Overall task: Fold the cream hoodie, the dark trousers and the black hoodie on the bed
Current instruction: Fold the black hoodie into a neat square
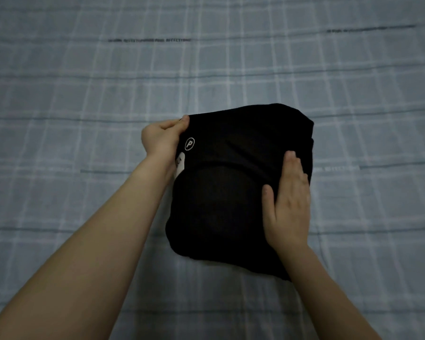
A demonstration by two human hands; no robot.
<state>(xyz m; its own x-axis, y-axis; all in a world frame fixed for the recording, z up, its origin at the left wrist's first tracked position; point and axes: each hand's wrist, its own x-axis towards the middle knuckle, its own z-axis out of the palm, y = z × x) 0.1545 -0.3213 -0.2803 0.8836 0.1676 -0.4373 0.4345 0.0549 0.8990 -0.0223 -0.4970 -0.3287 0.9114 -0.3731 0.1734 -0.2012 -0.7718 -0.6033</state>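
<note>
A bed (pixel 59 217) is filling the whole view, wearing a grey-blue sheet (pixel 353 94) crossed by pale checked lines. Thin rows of small dark lettering (pixel 149 40), too blurred to read, are running across it. Dim, even light is falling everywhere.

left grip (pixel 161 138): curled, pinching | right grip (pixel 288 204): flat, fingers straight, palm down

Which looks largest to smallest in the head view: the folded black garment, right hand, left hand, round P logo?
1. folded black garment
2. right hand, flat and nearer the camera, so unsure
3. left hand
4. round P logo
</note>
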